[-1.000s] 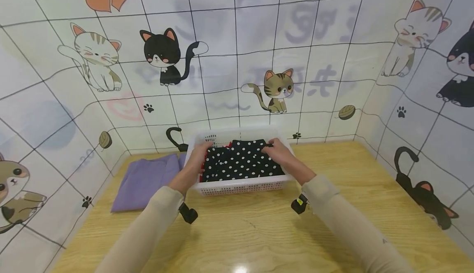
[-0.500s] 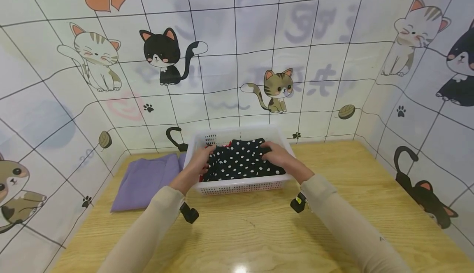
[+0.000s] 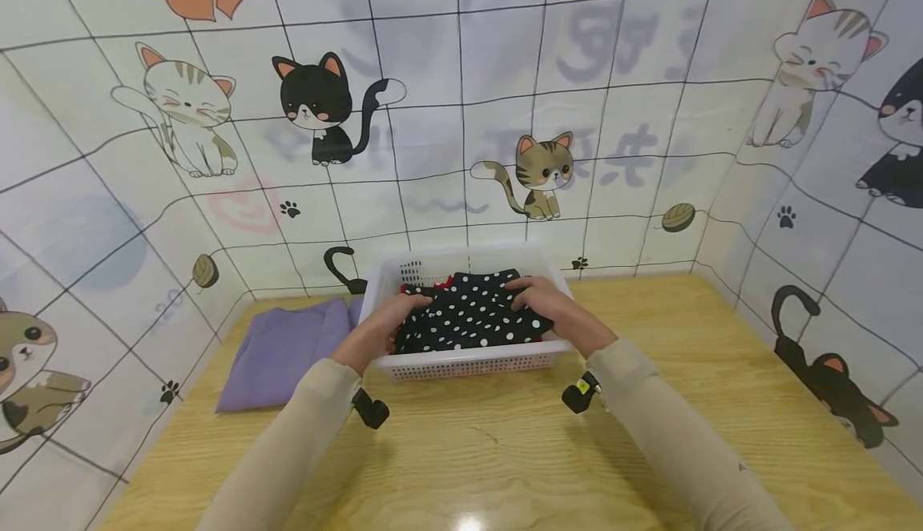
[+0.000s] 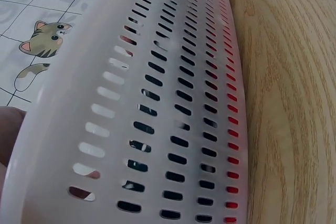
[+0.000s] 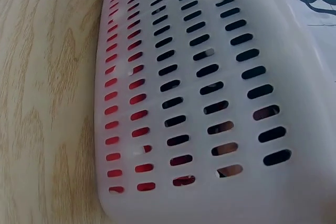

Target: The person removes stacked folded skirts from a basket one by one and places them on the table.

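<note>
A: What's the setting?

B: A white wall (image 3: 433, 58) printed with cartoon cats (image 3: 316, 106) rises behind a wood-grain worktop (image 3: 476, 443). A purple cloth (image 3: 284, 355) lies on it, left of a white basket (image 3: 469, 361).

A: And the work?

B: A black cloth with white dots (image 3: 469, 315) is inside the basket, with red fabric (image 3: 450, 281) peeping out behind it. Through the basket's slots, both wrist views show more red low down.

A: Where are the hands?

B: The left hand (image 3: 382, 329) is at the cloth's left end, the right hand (image 3: 550, 311) at its right, both reaching in over the rim.

A: Are they gripping?

B: I can't tell. The right fingers are slightly apart over the cloth; most of the left fingers are hidden.

A: Which step is this, then?

B: Handling the dotted cloth within the basket, I'd judge; whether arranging or gathering it, I can't say.

A: What would the next move need?

B: Probably both hands working evenly, without dragging the red along.
</note>
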### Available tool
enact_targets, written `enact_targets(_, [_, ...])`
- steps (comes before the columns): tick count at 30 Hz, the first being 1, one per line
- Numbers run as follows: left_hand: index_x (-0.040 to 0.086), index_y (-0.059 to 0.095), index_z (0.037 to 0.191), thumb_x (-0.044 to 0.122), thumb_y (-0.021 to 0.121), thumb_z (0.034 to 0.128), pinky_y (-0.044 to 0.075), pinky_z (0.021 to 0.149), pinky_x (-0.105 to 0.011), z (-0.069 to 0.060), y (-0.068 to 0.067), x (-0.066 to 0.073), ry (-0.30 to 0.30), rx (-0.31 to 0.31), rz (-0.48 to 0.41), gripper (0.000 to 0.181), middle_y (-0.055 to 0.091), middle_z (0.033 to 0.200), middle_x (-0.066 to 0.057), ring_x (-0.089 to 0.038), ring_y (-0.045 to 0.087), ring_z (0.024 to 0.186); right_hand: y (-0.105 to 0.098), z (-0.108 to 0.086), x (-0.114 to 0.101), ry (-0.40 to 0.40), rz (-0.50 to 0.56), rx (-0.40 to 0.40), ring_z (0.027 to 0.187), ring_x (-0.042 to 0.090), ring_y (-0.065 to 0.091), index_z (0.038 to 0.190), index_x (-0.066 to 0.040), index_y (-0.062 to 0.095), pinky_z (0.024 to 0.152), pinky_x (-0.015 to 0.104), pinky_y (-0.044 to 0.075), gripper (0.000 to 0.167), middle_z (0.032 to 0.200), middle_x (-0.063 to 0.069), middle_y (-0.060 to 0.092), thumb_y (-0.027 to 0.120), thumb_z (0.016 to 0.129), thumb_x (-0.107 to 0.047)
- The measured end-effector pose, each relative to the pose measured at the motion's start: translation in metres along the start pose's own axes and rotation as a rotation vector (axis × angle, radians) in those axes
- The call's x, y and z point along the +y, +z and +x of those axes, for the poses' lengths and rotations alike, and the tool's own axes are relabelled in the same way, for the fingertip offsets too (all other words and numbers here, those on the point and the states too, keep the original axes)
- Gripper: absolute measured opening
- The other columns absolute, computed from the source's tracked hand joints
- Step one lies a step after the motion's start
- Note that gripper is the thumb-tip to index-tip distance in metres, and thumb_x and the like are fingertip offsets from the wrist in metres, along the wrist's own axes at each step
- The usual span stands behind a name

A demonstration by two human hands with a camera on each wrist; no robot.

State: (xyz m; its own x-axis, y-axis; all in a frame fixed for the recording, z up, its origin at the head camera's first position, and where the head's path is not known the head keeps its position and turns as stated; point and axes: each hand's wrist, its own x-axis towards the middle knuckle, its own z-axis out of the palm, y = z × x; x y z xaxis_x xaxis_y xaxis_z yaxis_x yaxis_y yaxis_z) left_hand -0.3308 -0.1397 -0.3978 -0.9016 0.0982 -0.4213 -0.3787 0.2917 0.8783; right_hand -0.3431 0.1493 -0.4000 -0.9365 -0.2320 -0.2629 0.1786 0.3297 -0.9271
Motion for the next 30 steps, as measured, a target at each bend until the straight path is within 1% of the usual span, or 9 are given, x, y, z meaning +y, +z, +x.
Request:
enact_targets(4, [0.016,0.051,0.137,0.039,0.06,0.0986,0.06,0.079,-0.031,0.003,0.0,0.002,0.03,0.002,-0.024,0.046,0.067,0.133,-0.011,-0.018,0.07,0.101,-0.003,0.0,-0.001,-0.006,0.186,-0.025,0.102,0.019,0.07,0.157,-0.003,0.04,0.081,0.027,0.062,0.064,0.159,0.025,0.04,0.045,0.094,0.002])
enact_targets(8, [0.013,0.053,0.133,0.037,0.061,0.0983,0.057,0.085,-0.03,0.003,0.001,0.001,0.053,0.037,0.004,0.043,0.064,0.132,-0.01,-0.017,0.067,0.101,-0.005,-0.001,-0.001,-0.023,0.277,-0.021,0.084,0.009,0.069,0.158,-0.004,0.039,0.074,0.022,0.061,0.064,0.161,0.024,0.038,0.046,0.094,0.002])
enact_targets(16, [0.01,0.054,0.14,0.035,0.065,0.0967,0.047,0.111,-0.046,-0.003,0.003,0.002,0.148,0.08,0.047,0.051,0.05,0.147,-0.011,-0.029,0.054,0.128,-0.008,0.0,-0.001,-0.051,0.362,0.028,0.094,0.009,0.067,0.159,-0.008,0.04,0.075,0.022,0.061,0.065,0.166,0.018,0.035,0.049,0.095,0.002])
enact_targets(18, [0.01,0.052,0.144,0.034,0.065,0.096,0.043,0.117,-0.051,-0.003,0.001,0.004,0.155,0.077,0.035,0.055,0.046,0.153,-0.012,-0.032,0.048,0.138,-0.009,0.0,-0.001,-0.053,0.388,0.028,0.095,0.009,0.067,0.159,-0.009,0.04,0.077,0.022,0.062,0.066,0.165,0.018,0.036,0.049,0.095,0.002])
enact_targets(20, [0.011,0.05,0.148,0.032,0.065,0.0955,0.039,0.119,-0.055,-0.002,-0.002,0.005,0.133,0.058,-0.012,0.058,0.042,0.156,-0.012,-0.034,0.042,0.143,-0.01,0.0,-0.001,-0.053,0.409,0.025,0.096,0.01,0.067,0.159,-0.009,0.039,0.078,0.022,0.062,0.066,0.165,0.018,0.036,0.049,0.095,0.002])
enact_targets(22, [0.012,0.048,0.15,0.03,0.065,0.0953,0.039,0.119,-0.056,-0.001,-0.005,0.007,0.105,0.033,-0.066,0.061,0.039,0.159,-0.012,-0.036,0.04,0.145,-0.011,0.0,0.0,-0.046,0.422,0.028,0.095,0.01,0.068,0.159,-0.01,0.039,0.078,0.023,0.062,0.066,0.165,0.018,0.037,0.049,0.095,0.002])
enact_targets(25, [0.015,0.048,0.15,0.029,0.066,0.0952,0.047,0.111,-0.055,0.0,-0.008,0.008,0.063,0.01,-0.124,0.06,0.041,0.157,-0.014,-0.036,0.046,0.139,-0.011,0.0,0.0,-0.037,0.431,0.039,0.095,0.009,0.068,0.159,-0.012,0.041,0.078,0.023,0.061,0.066,0.165,0.015,0.037,0.05,0.095,0.001])
enact_targets(28, [0.017,0.051,0.148,0.031,0.067,0.0939,0.051,0.103,-0.052,-0.004,-0.007,0.01,0.05,0.015,-0.119,0.058,0.043,0.155,-0.014,-0.034,0.048,0.134,-0.011,-0.001,0.0,-0.042,0.43,0.04,0.097,0.01,0.068,0.158,-0.014,0.042,0.079,0.023,0.061,0.065,0.165,0.013,0.037,0.051,0.095,0.0])
enact_targets(30, [0.017,0.052,0.146,0.033,0.067,0.0927,0.05,0.102,-0.053,-0.007,-0.006,0.012,0.043,0.018,-0.106,0.057,0.044,0.154,-0.014,-0.034,0.048,0.133,-0.011,-0.001,-0.001,-0.048,0.423,0.036,0.099,0.01,0.068,0.159,-0.014,0.043,0.08,0.023,0.062,0.065,0.166,0.014,0.037,0.051,0.095,-0.001])
